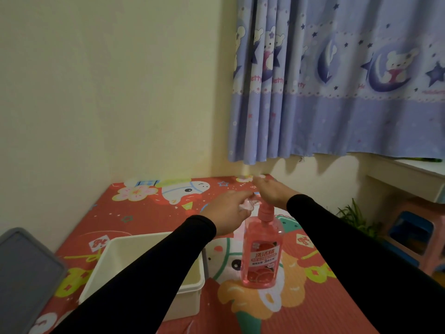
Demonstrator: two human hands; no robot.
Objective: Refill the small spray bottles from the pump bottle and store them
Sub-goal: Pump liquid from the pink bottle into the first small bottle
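Between hands: pump bottle head, small bottle.

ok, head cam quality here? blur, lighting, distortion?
Head view: dim, warm light; left hand and right hand are soft with blur, so the small item in the left grip is unclear; pump bottle label is readable; wide-angle bends the curtain edges.

Below my fingers: pink pump bottle with red label; beneath, red cartoon-print mat. Behind them: lavender bear-and-moon curtain. My sleeves: black.
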